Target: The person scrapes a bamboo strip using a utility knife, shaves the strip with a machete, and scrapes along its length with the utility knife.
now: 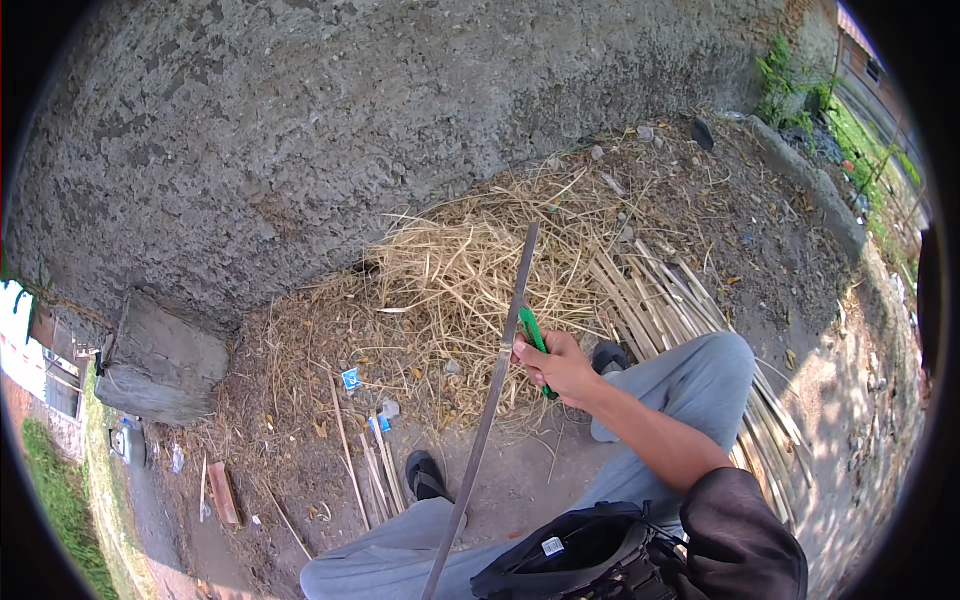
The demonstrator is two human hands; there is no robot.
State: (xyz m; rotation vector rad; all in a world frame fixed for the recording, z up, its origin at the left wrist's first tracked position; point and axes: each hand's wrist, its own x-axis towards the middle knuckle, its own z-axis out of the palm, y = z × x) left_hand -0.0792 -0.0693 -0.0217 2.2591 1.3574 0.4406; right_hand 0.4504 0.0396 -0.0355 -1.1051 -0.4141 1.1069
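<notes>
My right hand [560,370] is closed around a green utility knife [533,330], in front of my bent right knee. A long, thin, dark brown strip [487,415], probably bamboo or wood, runs steeply from the lower edge up past the knife. The knife lies right against the strip, and my thumb is beside it. Whether the blade cuts into it, I cannot make out. The strip's lower end leaves the picture. My left hand is out of view. Beyond the knife spreads a heap of pale shavings [450,265].
Split pale strips [690,310] lie by my right leg, and shorter strips [383,470] near my left shoe [427,474]. A rough grey wall [330,130] rises behind the heap. A concrete block [165,360] stands at left, near a brick piece [224,494]. A black bag [570,560] rests at my lap.
</notes>
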